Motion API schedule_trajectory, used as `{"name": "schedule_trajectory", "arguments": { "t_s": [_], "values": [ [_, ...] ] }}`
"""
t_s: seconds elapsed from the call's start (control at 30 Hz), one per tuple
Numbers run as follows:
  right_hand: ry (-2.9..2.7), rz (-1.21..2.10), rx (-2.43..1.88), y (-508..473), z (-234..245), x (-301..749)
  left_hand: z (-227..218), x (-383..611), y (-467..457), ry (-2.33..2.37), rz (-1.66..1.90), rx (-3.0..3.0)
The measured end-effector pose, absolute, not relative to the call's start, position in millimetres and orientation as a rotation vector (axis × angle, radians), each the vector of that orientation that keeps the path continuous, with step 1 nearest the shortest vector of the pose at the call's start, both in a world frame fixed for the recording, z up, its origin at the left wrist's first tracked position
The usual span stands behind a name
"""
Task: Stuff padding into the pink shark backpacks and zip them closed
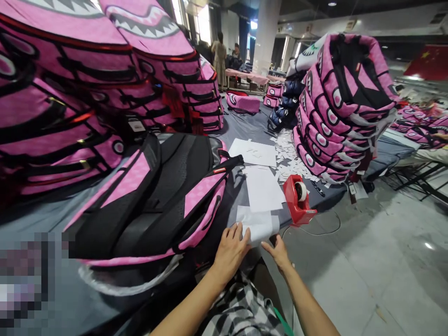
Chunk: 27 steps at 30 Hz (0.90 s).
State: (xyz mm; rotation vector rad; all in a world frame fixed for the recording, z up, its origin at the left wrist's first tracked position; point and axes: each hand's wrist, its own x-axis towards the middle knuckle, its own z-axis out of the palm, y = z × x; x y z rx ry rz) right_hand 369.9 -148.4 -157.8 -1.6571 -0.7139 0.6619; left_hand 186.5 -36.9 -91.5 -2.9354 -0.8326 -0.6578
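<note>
A white sheet (257,226) lies at the table's front edge and bends down over it. My left hand (231,249) rests on the sheet's left end, fingers stretched out and lying flat. My right hand (280,254) is at the sheet's right corner, thumb and fingers apart; whether they touch the sheet I cannot tell. Farther up the table are more white papers (264,189). A red tape dispenser (299,203) with a white roll stands just beyond my right hand. To the left of my hands lies a pink and black backpack (168,186), straps facing up.
Tall piles of pink backpacks rise at the left (140,79) and right (332,112). Small white paper slips (292,161) are scattered near a dark tool (318,189). A cable (329,232) hangs off the table's right edge. A person (219,60) stands in the background.
</note>
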Motion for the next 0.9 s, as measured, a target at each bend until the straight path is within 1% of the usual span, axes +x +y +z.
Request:
{"name": "schedule_trajectory", "arguments": {
  "t_s": [0.23, 0.3, 0.4, 0.47, 0.5, 0.57, 0.63, 0.77, 0.9],
  "values": [
    [-0.759, 0.623, -1.603, -143, -134, 373, -109, 184, -30, -0.898, -0.999, -3.016],
    [-0.771, 0.601, -1.617, -144, -122, 378, -107, 184, -28, -1.059, -1.249, -3.033],
    [-0.860, 0.480, -1.727, -146, -96, 389, -94, 190, -20, -1.558, -1.679, -2.940],
    [-0.953, 0.369, -1.822, -147, -79, 396, -81, 200, -11, -1.838, -1.844, -2.817],
    [-0.993, 0.333, -1.852, -148, -73, 399, -75, 206, -5, -1.904, -1.895, -2.764],
    [-1.060, 0.349, -1.856, -150, -64, 399, -64, 224, 10, -1.888, -1.985, -2.672],
    [-1.165, 0.464, -1.812, -152, -58, 394, -56, 246, 30, -1.691, -1.948, -2.689],
    [-1.391, 0.699, -1.648, -151, -36, 383, -54, 295, 74, -1.233, -1.595, -2.900],
    [-1.468, 0.883, -1.559, -147, -14, 385, -66, 332, 98, -1.068, -1.270, -3.075]
  ]
}}
